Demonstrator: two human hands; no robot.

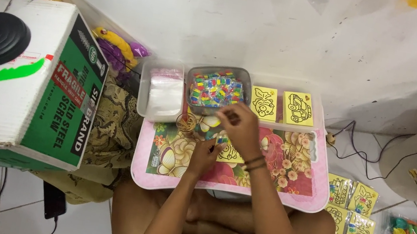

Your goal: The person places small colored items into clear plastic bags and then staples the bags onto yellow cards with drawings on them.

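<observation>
Item: our left hand (205, 155) pinches a yellow picture card (229, 154) on the floral tray (294, 198); our right hand (241, 128), grip unclear, hovers at the card's 12 o'clock below the bead tub (217, 90).

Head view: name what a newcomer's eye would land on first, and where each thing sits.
The pink flowered tray on the person's lap catches first, with the left hand and right hand meeting over a yellow card. Behind them sits a clear tub of bright beads. A big green-and-white cardboard box fills the left.
</observation>
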